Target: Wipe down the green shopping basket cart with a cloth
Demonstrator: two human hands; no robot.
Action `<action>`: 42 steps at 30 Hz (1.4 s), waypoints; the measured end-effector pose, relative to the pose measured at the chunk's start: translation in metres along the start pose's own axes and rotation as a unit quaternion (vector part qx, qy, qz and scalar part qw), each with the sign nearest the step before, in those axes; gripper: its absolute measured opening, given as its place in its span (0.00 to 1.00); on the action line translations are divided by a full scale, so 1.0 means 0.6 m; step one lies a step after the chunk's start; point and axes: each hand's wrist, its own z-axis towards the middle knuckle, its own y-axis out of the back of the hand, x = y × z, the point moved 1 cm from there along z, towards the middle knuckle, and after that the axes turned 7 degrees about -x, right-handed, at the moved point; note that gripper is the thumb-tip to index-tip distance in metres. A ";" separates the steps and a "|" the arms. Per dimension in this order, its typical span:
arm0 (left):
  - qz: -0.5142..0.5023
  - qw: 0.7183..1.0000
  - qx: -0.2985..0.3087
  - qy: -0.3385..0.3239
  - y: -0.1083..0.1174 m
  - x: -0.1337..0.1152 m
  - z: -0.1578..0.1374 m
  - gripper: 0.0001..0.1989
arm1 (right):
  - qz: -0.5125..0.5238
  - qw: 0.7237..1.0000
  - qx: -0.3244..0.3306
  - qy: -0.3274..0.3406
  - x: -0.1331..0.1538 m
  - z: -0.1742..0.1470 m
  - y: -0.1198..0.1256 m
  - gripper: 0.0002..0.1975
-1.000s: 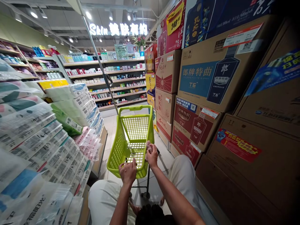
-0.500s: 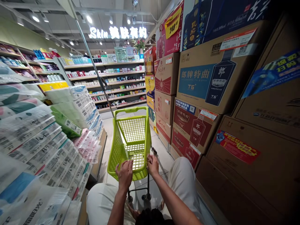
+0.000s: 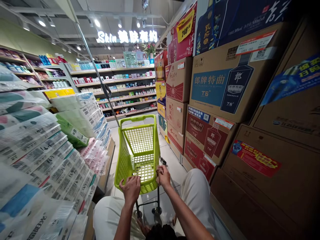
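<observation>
A lime-green shopping cart (image 3: 140, 151) with a lattice plastic basket stands right in front of my knees, its basket showing nothing inside. My left hand (image 3: 131, 189) is hooked over the basket's near rim, its fingers bent over the edge and the thumb out to the left. At the basket's near right corner, my right hand (image 3: 163, 176) is closed against the edge, thumb and fingers pinched together. The fingertips of that hand are partly hidden by the hand itself.
Stacked liquor cartons (image 3: 210, 90) wall the right side. Plastic-wrapped tissue packs (image 3: 57, 160) are piled on the left. A metal pole (image 3: 93, 61) leans up behind the cart. Shelves of small boxed goods (image 3: 125, 87) stand at the back, beyond a tiled floor (image 3: 163, 151).
My left hand has come down and slightly left onto the near rim, its fingers now over the edge. My right hand stays at the right corner. The view has shifted slightly.
</observation>
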 end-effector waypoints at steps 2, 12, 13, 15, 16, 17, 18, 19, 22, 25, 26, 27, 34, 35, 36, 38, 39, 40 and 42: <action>0.002 1.000 0.000 -0.001 -0.001 -0.003 0.000 0.19 | 0.030 0.999 -0.001 0.033 0.029 0.021 0.001 0.12; -0.008 1.000 0.029 -0.010 -0.005 -0.007 0.003 0.19 | -0.003 0.955 0.088 0.282 0.039 -0.030 0.054 0.26; -0.008 0.999 0.034 -0.009 -0.004 -0.006 0.004 0.20 | -0.021 0.950 0.091 0.297 0.042 -0.020 0.051 0.25; -0.010 0.999 0.041 -0.013 -0.004 -0.004 0.005 0.19 | -0.055 0.946 0.088 0.306 0.059 0.021 0.036 0.25; -0.013 0.999 0.041 -0.017 -0.004 -0.003 0.005 0.18 | -0.069 0.947 0.086 0.302 0.070 0.047 0.025 0.25; -0.016 0.999 0.039 -0.021 -0.005 -0.002 0.005 0.18 | -0.077 0.947 0.088 0.299 0.081 0.072 0.014 0.25; -0.018 0.999 0.034 -0.024 -0.007 -0.002 0.004 0.18 | -0.080 0.948 0.088 0.294 0.088 0.093 0.004 0.25; -0.019 0.999 0.027 -0.027 -0.009 -0.003 0.002 0.18 | -0.078 0.950 0.086 0.289 0.091 0.106 -0.004 0.25; -0.012 1.000 0.006 -0.025 -0.015 -0.010 -0.003 0.18 | -0.042 0.962 0.055 0.266 0.058 0.090 -0.011 0.26; -0.006 1.000 -0.004 -0.018 -0.016 -0.015 -0.006 0.19 | -0.003 0.977 0.008 0.211 -0.016 0.024 0.001 0.28; -0.010 1.000 -0.002 -0.018 -0.014 -0.013 -0.007 0.19 | -0.001 0.984 0.006 0.176 -0.039 0.004 0.005 0.28; -0.018 1.000 0.005 -0.024 -0.011 -0.009 -0.007 0.19 | -0.002 0.991 0.008 0.135 -0.055 -0.010 0.008 0.27; -0.049 0.990 0.082 -0.107 0.001 0.046 0.000 0.16 | 0.073 0.994 0.031 0.076 0.001 0.008 0.009 0.26; -0.045 0.991 0.079 -0.101 0.000 0.050 0.000 0.16 | 0.085 0.992 0.031 0.093 0.008 0.008 0.010 0.26; -0.042 0.992 0.075 -0.095 -0.003 0.051 0.000 0.16 | 0.086 0.991 0.028 0.099 0.008 0.004 0.011 0.27; -0.039 0.993 0.064 -0.091 -0.008 0.050 -0.002 0.17 | 0.060 0.995 0.021 0.074 -0.006 -0.006 0.014 0.25; -0.039 0.993 0.060 -0.089 -0.011 0.049 -0.002 0.17 | 0.042 0.998 0.020 0.049 -0.015 -0.010 0.016 0.24; -0.039 0.994 0.059 -0.089 -0.014 0.047 -0.002 0.17 | 0.029 0.999 0.023 0.028 -0.022 -0.012 0.017 0.23; -0.042 0.993 0.062 -0.088 -0.018 0.042 -0.002 0.17 | 0.033 0.999 0.032 0.020 -0.019 -0.006 0.018 0.22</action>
